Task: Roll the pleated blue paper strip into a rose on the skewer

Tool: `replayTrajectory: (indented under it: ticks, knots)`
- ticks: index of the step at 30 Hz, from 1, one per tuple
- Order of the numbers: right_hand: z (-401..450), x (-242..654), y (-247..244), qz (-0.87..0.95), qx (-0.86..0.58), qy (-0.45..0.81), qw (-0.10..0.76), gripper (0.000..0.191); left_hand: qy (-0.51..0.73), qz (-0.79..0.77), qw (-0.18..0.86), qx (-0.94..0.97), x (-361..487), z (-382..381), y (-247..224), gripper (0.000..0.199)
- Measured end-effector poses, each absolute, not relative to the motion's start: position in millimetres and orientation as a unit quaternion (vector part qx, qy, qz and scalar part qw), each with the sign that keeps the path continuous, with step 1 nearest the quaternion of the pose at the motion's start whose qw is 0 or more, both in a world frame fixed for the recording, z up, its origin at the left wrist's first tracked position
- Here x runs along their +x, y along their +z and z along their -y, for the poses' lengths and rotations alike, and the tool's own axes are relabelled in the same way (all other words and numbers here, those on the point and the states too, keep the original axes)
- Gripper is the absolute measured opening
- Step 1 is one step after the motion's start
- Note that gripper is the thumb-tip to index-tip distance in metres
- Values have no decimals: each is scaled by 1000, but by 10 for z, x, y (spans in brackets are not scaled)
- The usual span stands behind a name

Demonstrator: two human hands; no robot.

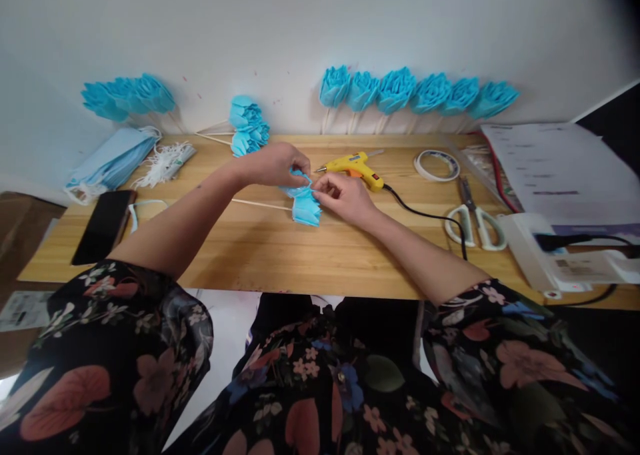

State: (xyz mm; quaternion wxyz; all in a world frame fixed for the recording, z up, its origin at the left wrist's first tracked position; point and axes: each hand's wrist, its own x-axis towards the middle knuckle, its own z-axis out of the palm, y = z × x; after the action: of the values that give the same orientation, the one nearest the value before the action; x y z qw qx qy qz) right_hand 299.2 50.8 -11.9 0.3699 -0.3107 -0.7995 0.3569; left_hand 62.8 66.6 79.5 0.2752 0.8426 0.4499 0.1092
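A blue fabric-like flower [306, 209] on a thin pale stick [263, 204] lies over the middle of the table, its stick pointing left. My left hand [280, 165] comes in from above it, thumb and finger pinched on a blue petal piece [300, 176]. From the right, my right hand [345, 198] has its fingertips closed on the upper edge of the same flower. Exactly where the petal piece joins the flower is hidden by the fingers. Just behind my right hand rests a yellow glue gun [353, 166], its nozzle pointing left.
Several finished blue flowers [396, 89] lean on the wall; two more blue flowers [247, 125] lie behind my left hand. Blue face masks [115, 161], white cords [164, 164] and a phone [104, 227] are left. Tape [437, 165], scissors [473, 218] and a power strip [545, 251] sit right.
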Motion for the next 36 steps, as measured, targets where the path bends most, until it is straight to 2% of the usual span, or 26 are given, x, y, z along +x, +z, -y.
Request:
replayTrajectory:
  ticks: [10,17,25,33,36]
  knots:
    - [-478,3010,-120,835,-263,300,378,15,152,-482,266,821,518,-610,686,13]
    - [-483,3010,-137,841,-280,287,364,15,124,-456,354,807,537,-579,786,32]
    - [-490,3024,-138,849,-254,266,379,14,60,-458,330,823,522,-737,685,26]
    - [-466,3005,-132,863,-210,256,382,16,119,-472,336,806,454,-753,557,25]
    - [-457,3023,-132,856,-212,288,373,18,169,-498,335,782,376,-760,509,26]
